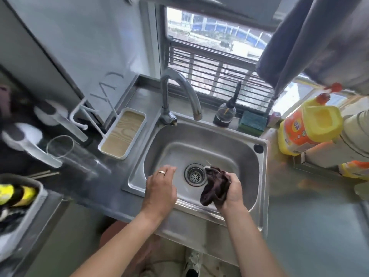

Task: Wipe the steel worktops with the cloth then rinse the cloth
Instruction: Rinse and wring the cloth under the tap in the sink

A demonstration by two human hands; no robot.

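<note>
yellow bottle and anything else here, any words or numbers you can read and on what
Yellow detergent bottle, orange label: print is there, but too blurred to read.
Green sponge: no text visible.
Dark dispenser bottle: no label visible.
Nothing in this view can be quoted with confidence.

Both hands over the steel sink [223,134]. Right hand [232,188] grips a bunched dark cloth [215,186], which hangs just right of the drain [195,174]. Left hand [160,188], ring on one finger, palm down, empty, left of the drain. Tap [180,92] spout above the basin, no water visible. Sponge [252,123] and yellow bottle [307,129] to the right.
</note>
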